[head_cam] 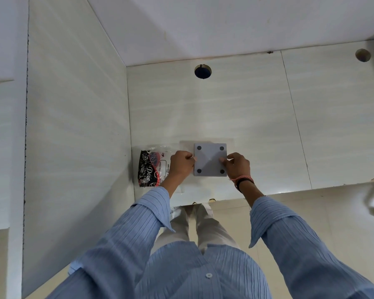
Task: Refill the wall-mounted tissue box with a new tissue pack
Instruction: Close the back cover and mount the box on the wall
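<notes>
- On the pale countertop [257,117] in front of us sits a grey square tissue box [209,159], showing a flat face with four dark round pads near its corners.
- Our left hand [183,164] is curled with its fingertips pinched against the left edge of the box.
- Our right hand [238,166] grips the right edge, thumb and fingers closed onto the face near one of the pads.
- The tissue pack [152,167], in clear plastic with a black and red printed panel, lies flat on the counter just left of the box, partly hidden behind our left hand.
- A thin clear sheet appears to lie under the box and pack; we cannot tell what it is.
- The counter meets a tiled side wall [73,126] at the left, and the pack lies near that corner.
- Two round holes [202,71] are cut into the counter farther back, well apart from the box.
- Both arms wear blue striped sleeves [151,212]; a dark band and a pink thread [243,180] circle the right wrist.
</notes>
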Action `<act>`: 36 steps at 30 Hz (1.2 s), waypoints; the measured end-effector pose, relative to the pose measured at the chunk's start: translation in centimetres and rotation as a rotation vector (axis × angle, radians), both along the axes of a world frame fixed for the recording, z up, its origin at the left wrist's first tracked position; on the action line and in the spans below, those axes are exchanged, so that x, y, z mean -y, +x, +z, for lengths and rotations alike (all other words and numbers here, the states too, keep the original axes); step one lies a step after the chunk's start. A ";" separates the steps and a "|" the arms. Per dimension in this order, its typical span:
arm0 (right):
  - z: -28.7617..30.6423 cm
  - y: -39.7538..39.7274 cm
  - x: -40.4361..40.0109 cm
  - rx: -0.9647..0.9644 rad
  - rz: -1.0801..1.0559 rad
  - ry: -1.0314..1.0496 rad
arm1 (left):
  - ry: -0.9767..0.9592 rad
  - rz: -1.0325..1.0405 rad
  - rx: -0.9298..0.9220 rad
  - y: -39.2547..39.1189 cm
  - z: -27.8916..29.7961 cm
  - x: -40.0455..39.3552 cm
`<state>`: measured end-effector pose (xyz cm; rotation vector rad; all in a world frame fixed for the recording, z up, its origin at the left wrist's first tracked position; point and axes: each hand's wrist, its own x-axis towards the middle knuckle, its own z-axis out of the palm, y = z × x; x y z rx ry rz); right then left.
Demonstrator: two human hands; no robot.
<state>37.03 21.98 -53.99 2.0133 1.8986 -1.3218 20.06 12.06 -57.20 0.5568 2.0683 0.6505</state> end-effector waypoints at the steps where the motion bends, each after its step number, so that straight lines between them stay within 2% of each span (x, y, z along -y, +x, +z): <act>1: 0.0 -0.1 0.0 0.008 0.009 -0.009 | -0.014 -0.020 0.001 -0.1 -0.1 0.0; 8: 0.1 -0.4 -0.2 -0.030 -0.013 -0.083 | -0.032 -0.045 0.045 0.1 0.5 -0.6; 13: 1.2 -0.2 -1.5 -0.292 -0.241 -0.255 | 0.082 0.038 0.051 0.4 1.7 -0.2; 16: 2.8 -1.0 -2.8 -0.421 -0.454 -0.306 | 0.160 0.269 0.277 0.2 2.7 -1.0; 20: 3.6 -2.3 -4.8 -0.473 -0.653 -0.249 | 0.287 0.518 0.501 -0.6 4.1 -2.6; 23: 3.6 -3.0 -5.2 -0.562 -0.639 -0.295 | 0.298 0.569 0.499 -1.6 3.7 -3.5; 28: 2.2 -3.3 -4.7 -0.685 -0.527 -0.253 | 0.247 0.521 0.523 -1.9 2.8 -3.4; 32: 0.4 -3.2 -4.8 -0.622 -0.436 -0.214 | 0.239 0.539 0.581 -2.0 2.0 -3.2; 36: -0.5 -3.2 -4.7 -0.539 -0.363 -0.176 | 0.222 0.482 0.546 -2.2 0.8 -3.3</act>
